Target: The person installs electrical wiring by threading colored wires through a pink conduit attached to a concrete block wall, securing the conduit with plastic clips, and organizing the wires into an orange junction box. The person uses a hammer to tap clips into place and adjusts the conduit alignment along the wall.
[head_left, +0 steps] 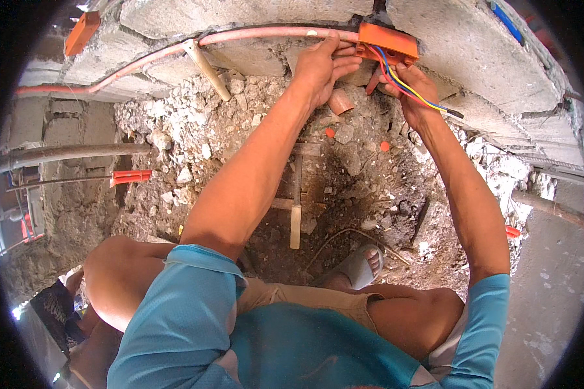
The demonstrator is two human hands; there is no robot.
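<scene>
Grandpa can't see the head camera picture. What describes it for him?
A person's left hand and right hand are at an orange box by a block wall, with a pink pipe leading to its left end and red, blue and yellow wires coming out. Below, a wooden-handled tool lies on rubble.

No legible txt; pale letter-like marks (56, 310) on dark cloth (44, 300) (lower L, too blurry to read).
</scene>
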